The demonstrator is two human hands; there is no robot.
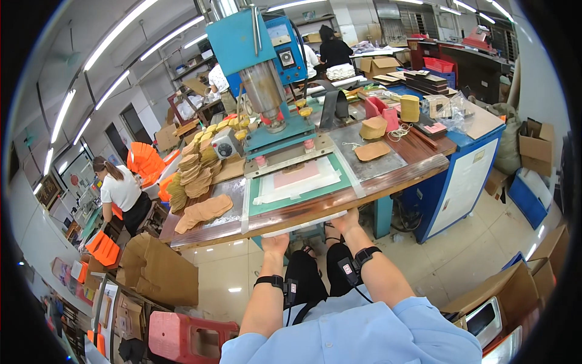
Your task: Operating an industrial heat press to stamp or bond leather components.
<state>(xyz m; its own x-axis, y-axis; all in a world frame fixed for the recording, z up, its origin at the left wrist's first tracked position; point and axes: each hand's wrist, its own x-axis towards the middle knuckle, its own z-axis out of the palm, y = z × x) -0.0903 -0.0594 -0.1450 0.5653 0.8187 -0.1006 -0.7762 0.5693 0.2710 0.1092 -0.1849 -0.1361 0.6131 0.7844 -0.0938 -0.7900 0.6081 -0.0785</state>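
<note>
A white bar (306,224) runs just under the front edge of the wooden worktable. My left hand (276,242) is closed at its left end and my right hand (346,221) at its right end; the table edge partly hides the fingers. Above them, on a green mat (260,201), lies a white sheet (327,173) with a pink rectangular piece (296,175) on it. Behind these stands a blue press (267,91), its plate over the mat's far part. Tan cut pieces (205,212) lie at the left of the table, beside the mat.
Stacks of tan pieces (197,173) stand left of the press. To its right are a flat tan piece (372,151), a pink holder (381,111) and a yellow block (410,109). A red stool (176,337) and a cardboard box (159,267) flank my left. Another person (121,194) sits further left.
</note>
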